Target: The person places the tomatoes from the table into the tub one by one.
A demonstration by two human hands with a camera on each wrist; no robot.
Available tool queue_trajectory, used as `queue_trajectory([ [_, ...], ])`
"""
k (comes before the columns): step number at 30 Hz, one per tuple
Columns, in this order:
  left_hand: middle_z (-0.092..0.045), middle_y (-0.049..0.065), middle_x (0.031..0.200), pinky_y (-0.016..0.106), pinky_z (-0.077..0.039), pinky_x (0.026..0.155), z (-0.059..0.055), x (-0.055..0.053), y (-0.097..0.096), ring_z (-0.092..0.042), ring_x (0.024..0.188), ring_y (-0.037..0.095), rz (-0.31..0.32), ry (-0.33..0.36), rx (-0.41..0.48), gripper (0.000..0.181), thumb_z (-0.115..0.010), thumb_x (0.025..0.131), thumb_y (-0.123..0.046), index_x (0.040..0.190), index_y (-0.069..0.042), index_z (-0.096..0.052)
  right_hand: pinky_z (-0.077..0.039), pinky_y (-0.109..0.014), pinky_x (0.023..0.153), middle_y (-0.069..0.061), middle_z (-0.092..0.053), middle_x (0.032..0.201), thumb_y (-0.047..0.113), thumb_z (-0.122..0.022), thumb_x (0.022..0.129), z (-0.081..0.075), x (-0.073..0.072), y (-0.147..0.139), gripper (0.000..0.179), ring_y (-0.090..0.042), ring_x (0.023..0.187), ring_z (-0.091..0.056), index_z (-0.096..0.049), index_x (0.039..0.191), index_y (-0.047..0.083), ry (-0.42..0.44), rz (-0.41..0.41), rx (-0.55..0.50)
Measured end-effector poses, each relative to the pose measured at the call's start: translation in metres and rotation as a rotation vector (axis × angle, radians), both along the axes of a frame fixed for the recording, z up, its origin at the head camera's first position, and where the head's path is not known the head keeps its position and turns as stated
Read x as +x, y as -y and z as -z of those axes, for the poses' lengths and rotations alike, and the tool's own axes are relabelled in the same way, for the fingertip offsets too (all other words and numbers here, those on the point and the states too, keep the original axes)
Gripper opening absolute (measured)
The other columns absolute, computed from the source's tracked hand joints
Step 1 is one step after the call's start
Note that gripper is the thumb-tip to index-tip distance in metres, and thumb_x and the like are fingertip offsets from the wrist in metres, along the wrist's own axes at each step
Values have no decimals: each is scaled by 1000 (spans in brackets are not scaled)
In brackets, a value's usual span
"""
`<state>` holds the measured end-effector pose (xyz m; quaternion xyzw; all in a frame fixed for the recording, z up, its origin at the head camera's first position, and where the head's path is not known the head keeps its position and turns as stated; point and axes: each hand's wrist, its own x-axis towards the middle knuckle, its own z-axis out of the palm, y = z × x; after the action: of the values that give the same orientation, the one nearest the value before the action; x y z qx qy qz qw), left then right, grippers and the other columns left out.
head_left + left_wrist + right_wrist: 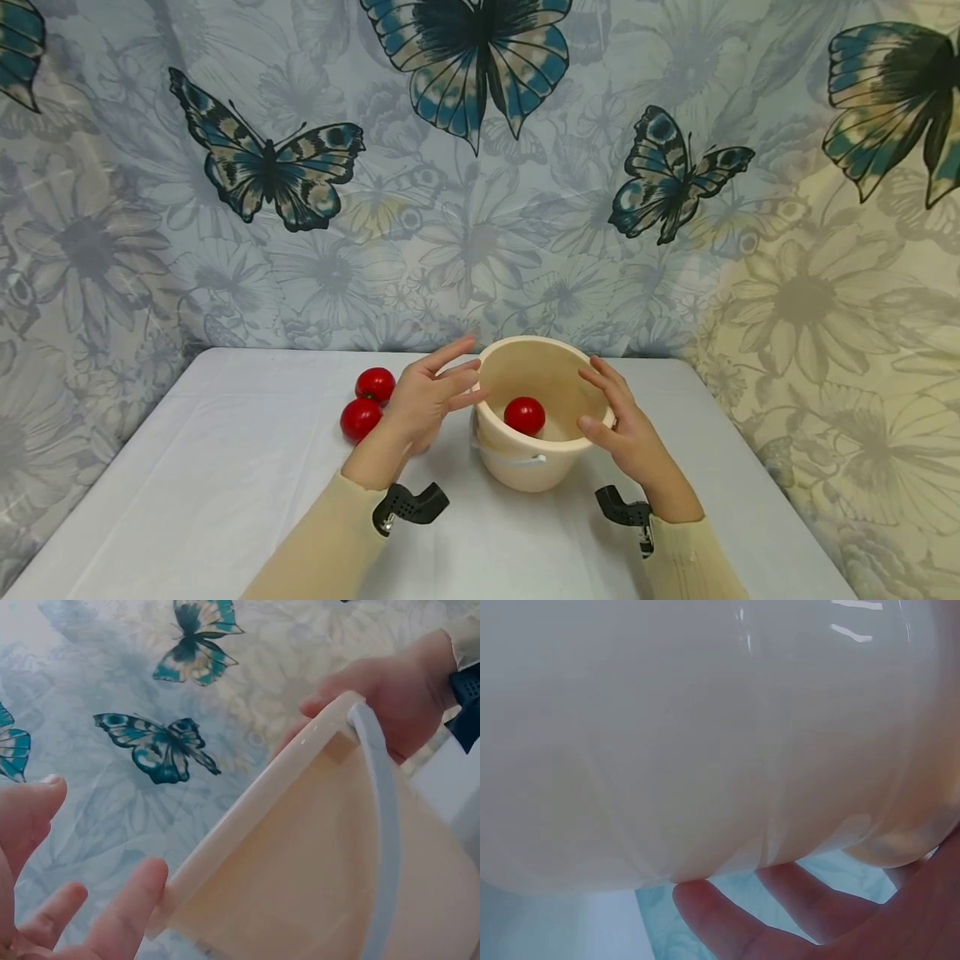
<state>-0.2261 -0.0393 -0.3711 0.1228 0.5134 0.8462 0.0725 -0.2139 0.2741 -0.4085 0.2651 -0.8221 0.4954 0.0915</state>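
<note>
Fingers spread, the left hand (422, 402) and right hand (628, 429) flank the bucket (517, 467) — the right touches it. Two tomatoes (361, 419) lie left of the left hand.

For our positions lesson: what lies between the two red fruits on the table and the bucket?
The left hand lies there, shown in the head view.

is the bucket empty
No, the head view shows a round red object inside the bucket.
</note>
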Motion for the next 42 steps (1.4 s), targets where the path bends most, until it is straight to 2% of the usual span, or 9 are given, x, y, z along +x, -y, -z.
queue_trajectory([
  [5,-44,5,150,48,-56,85,3,14,23,-48,132,33,-72,24,-13,52,-66,93,4,142,-3,-54,-50,-25,89,-13,-12,163,6,-63,94,1,-1,0,61,-46,141,-24,-39,150,1,6,-2,-7],
  [12,-33,8,157,48,-55,86,-9,23,87,-46,132,36,-155,-97,-138,56,-64,96,1,148,1,-45,-51,-25,88,-14,-11,163,6,-63,94,2,-1,0,62,-47,141,-23,-39,151,1,11,-6,-13],
  [16,-28,7,159,44,-55,86,-10,26,122,-39,136,38,-169,-155,-284,55,-64,97,-3,147,4,-43,-51,-24,88,-14,-12,163,4,-63,93,1,-1,1,61,-47,140,-23,-39,150,0,0,-10,-15],
  [21,-19,4,162,38,-54,91,6,28,151,-29,141,41,-95,-164,-469,61,-67,95,-6,149,2,-41,-51,-24,88,-16,-12,162,3,-63,93,-1,-1,3,61,-48,141,-23,-40,149,-1,-8,-18,-20],
  [26,-16,9,163,53,-43,103,37,29,171,-29,141,45,-18,-187,-596,71,-72,92,-8,154,-7,-37,-51,-26,89,-14,-12,163,4,-63,93,-1,0,4,61,-48,141,-23,-40,149,0,2,-14,-22],
  [28,-16,12,163,56,-41,104,48,30,176,-30,140,47,5,-183,-600,74,-72,91,-5,155,-9,-36,-51,-27,89,-14,-12,163,4,-63,94,0,-1,3,61,-48,141,-23,-40,149,0,7,-14,-21],
  [31,-15,15,162,50,-48,99,62,30,183,-31,138,49,37,-153,-555,76,-72,90,-3,156,-10,-35,-52,-30,88,-13,-12,163,5,-63,94,1,-1,2,61,-48,140,-24,-40,150,1,6,2,-8],
  [36,-14,20,160,52,-50,93,83,25,193,-37,136,44,125,-86,-386,65,-60,96,6,154,-1,-32,-52,-35,89,-10,-12,163,5,-63,94,2,-1,0,61,-47,140,-26,-40,150,3,14,20,-1],
  [42,-23,16,155,58,-46,95,100,23,197,-50,128,37,191,-15,-307,56,-54,98,7,151,1,-37,-51,-35,90,-12,-13,163,5,-62,93,2,-2,-1,61,-47,139,-27,-40,150,2,14,19,-2],
])
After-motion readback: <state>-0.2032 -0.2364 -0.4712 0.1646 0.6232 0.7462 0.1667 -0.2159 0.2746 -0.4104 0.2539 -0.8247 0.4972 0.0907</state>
